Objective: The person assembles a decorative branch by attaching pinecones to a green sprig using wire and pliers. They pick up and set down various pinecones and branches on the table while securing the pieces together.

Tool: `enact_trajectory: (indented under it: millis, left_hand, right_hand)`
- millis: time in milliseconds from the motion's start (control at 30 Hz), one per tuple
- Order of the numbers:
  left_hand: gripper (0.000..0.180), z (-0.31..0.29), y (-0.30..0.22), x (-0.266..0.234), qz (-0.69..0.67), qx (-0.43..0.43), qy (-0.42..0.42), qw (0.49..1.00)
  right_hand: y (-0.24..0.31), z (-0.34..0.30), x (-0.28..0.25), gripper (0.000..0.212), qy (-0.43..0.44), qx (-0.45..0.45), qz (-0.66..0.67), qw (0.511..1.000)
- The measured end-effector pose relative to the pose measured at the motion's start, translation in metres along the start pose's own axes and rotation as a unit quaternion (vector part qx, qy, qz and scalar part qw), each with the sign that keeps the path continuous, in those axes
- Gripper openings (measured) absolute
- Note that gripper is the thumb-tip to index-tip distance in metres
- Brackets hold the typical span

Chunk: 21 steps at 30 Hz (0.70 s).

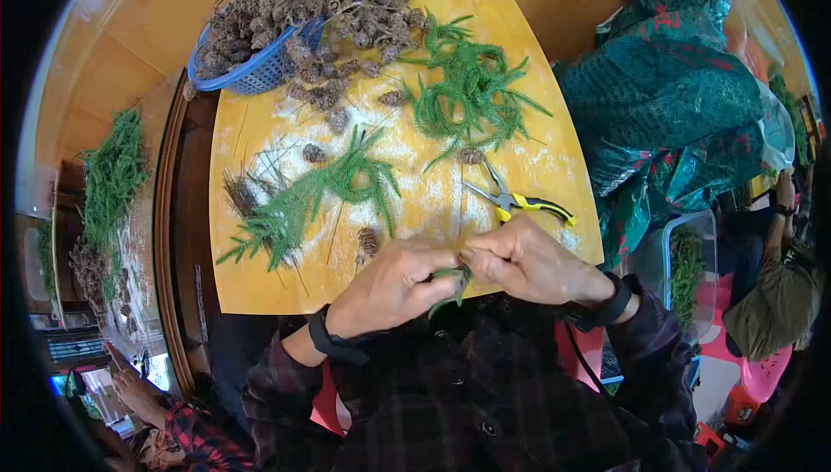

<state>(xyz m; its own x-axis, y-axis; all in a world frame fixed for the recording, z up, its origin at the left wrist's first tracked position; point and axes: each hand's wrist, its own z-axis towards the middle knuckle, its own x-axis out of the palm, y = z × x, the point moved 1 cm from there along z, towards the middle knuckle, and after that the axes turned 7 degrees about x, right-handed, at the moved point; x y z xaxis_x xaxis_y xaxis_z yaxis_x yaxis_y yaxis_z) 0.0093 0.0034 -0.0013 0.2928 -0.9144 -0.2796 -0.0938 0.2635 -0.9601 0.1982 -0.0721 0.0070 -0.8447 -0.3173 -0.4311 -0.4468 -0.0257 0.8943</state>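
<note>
My two hands meet at the table's near edge, fingertips touching. My left hand (394, 286) is closed round a small green piece (460, 286), mostly hidden by the fingers; its kind is unclear. With its thumb and fingers pinched together, my right hand (537, 264) presses at the same spot; what it grips is hidden. Just beyond lie pliers (511, 201) with yellow-and-black handles, jaws apart. Green artificial pine sprigs (333, 182) lie beyond my left hand, beside a bunch of thin dark wires (245, 193). A brown pine cone (368, 242) rests close to that hand.
A blue basket (255, 80) heaped with pine cones (281, 4) stands at the far left of the yellow table (554, 160). More green sprigs (472, 91) lie at the far right. Green sacks (666, 108) crowd the right side. Other people's arms (783, 203) show at both edges.
</note>
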Motion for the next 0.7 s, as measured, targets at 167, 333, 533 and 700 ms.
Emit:
enact_trajectory:
  millis: [167, 333, 533, 700]
  left_hand:
    - [0.015, -0.006, 0.007, -0.008, -0.143, -0.035, -0.063, 0.987]
    - [0.020, -0.008, -0.003, -0.003, -0.322, -0.153, -0.067, 0.932]
    - [0.021, -0.008, 0.002, 0.001, -0.346, -0.135, 0.011, 0.928]
    - [0.019, -0.008, 0.005, 0.002, -0.249, -0.135, -0.012, 0.959]
  right_hand:
    - [-0.003, 0.004, 0.002, 0.028, -0.052, 0.034, 0.069, 0.996]
    - [0.004, 0.001, -0.010, 0.023, -0.095, -0.136, -0.091, 0.982]
    - [-0.005, 0.006, -0.009, 0.023, -0.072, -0.276, -0.192, 0.939]
    - [0.004, 0.003, -0.008, 0.019, -0.040, -0.177, -0.183, 0.966]
